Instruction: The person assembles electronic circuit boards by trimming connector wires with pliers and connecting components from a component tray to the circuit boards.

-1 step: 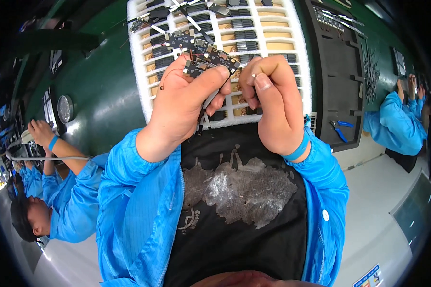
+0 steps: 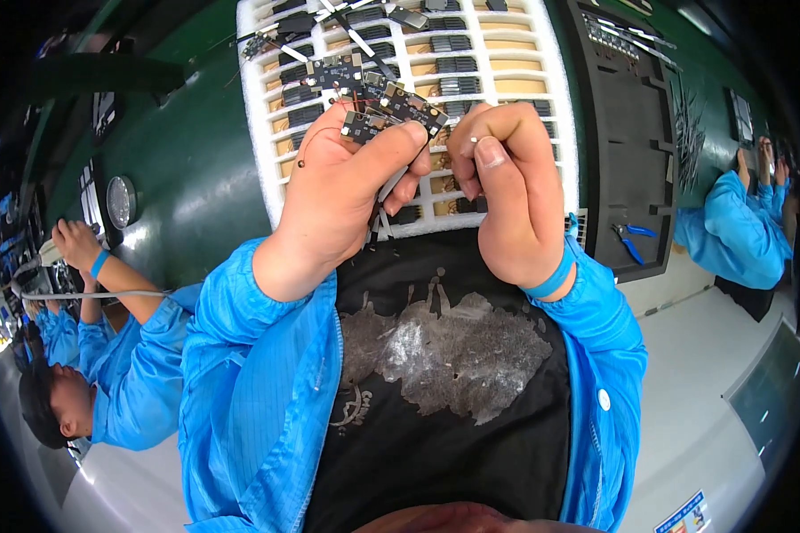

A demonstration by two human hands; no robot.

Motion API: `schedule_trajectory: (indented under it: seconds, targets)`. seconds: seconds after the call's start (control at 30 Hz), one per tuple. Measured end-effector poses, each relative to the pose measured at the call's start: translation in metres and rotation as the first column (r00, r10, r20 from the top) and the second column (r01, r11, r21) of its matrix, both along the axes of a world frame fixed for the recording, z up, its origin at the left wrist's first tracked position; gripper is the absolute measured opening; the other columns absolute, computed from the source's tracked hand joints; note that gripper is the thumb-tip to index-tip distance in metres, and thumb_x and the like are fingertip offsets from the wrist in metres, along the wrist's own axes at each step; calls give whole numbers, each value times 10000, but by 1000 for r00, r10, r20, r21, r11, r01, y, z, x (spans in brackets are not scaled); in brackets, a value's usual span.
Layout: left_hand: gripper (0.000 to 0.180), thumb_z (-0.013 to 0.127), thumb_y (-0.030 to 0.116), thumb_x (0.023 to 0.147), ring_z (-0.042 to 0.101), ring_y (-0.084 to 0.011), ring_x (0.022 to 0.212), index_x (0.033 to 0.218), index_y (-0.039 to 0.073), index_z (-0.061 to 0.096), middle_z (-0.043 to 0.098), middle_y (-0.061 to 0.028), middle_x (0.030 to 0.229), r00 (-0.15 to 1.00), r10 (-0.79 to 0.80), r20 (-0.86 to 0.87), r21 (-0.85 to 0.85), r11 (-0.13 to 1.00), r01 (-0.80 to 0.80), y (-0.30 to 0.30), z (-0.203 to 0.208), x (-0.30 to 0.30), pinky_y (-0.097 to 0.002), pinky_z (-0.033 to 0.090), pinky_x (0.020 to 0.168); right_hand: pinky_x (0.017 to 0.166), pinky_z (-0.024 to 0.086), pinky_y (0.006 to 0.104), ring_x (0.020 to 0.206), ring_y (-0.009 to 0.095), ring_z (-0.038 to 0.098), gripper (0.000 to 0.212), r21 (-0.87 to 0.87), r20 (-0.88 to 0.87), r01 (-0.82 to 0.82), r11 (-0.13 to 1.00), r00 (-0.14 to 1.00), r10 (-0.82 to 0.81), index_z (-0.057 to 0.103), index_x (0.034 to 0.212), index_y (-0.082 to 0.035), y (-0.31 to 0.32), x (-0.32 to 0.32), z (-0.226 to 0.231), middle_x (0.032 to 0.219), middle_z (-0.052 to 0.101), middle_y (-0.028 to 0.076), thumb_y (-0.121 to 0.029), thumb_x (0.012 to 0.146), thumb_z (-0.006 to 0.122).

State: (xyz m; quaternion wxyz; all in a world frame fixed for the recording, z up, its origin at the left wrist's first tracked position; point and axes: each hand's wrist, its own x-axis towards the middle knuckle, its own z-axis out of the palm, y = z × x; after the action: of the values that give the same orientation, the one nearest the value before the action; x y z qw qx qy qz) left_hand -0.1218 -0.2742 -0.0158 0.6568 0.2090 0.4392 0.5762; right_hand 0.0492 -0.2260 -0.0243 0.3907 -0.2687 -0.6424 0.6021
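My left hand [image 2: 347,182] is closed around several small black circuit boards [image 2: 412,110], the thumb pressing on the nearest ones. Thin red wires trail from the boards, and one loops over the back of this hand to a small round end. Beside it, slightly apart, my right hand [image 2: 511,178] is closed in a pinch. A tiny pale piece [image 2: 474,139] shows between its thumb and finger, too small to name. Under both hands lies a white foam tray [image 2: 571,191] with rows of slots holding dark, flat parts.
Loose boards and white strips [image 2: 351,34] lie across the tray's far end. To the right is a dark tray [image 2: 631,133] with blue-handled pliers [image 2: 634,242] in it. A round clear dish [image 2: 121,202] stands on the green table at left. People in blue sit on both sides.
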Motion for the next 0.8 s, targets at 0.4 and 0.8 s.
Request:
schedule_trajectory:
  seconds: [0.4, 0.8]
  targets:
    - [95, 643, 124, 914, 546, -83, 564, 925, 37, 607, 636, -31, 730, 997, 69, -46, 53, 996, -66, -2, 7, 7, -234, 413, 474, 669, 501, 340, 743, 298, 635, 130, 622, 106, 131, 772, 963, -249, 620, 890, 1, 10, -6, 13, 832, 642, 120, 60, 779, 651]
    - [109, 665, 152, 912, 532, -70, 551, 912, 51, 623, 631, -11, 721, 985, 133, -112, 73, 989, -126, -6, 4, 17, -223, 408, 477, 659, 499, 344, 741, 275, 633, 169, 709, 135, 131, 693, 940, -315, 638, 871, -39, 13, -5, 12, 828, 660, 79, 22, 729, 705]
